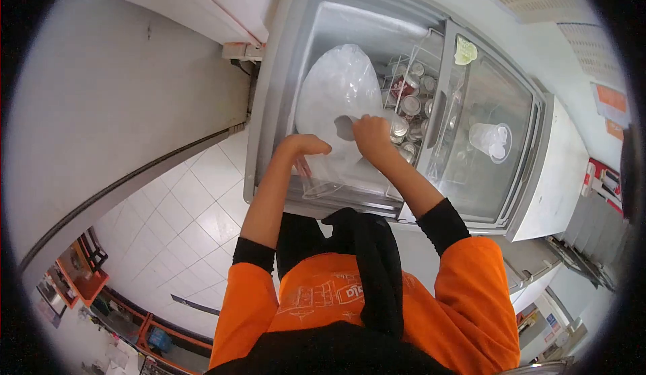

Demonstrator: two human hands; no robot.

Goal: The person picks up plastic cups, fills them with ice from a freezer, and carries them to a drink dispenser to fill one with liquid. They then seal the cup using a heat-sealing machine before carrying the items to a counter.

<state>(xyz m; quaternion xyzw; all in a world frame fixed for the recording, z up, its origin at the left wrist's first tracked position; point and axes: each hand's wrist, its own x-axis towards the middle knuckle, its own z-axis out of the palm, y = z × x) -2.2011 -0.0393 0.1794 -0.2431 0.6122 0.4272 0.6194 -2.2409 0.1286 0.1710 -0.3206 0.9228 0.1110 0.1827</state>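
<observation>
My left hand (pixel 306 147) is closed around a clear plastic cup (pixel 321 181), which is tilted with its rim toward me over the near side of the open freezer. Just to its right, my right hand (pixel 372 136) grips a grey scoop (pixel 344 127); the handle is hidden in my fist. The scoop is at the near side of a large clear plastic bag of ice (pixel 342 76) lying in the left part of the freezer. A gap separates the two hands.
A wire basket (pixel 431 33) with several drink cans (pixel 410 106) stands right of the bag. The sliding glass lid (pixel 494 92) covers the right side, with a clear cup (pixel 490 139) of ice or plastic pieces on it. The freezer rim (pixel 266 106) borders the opening.
</observation>
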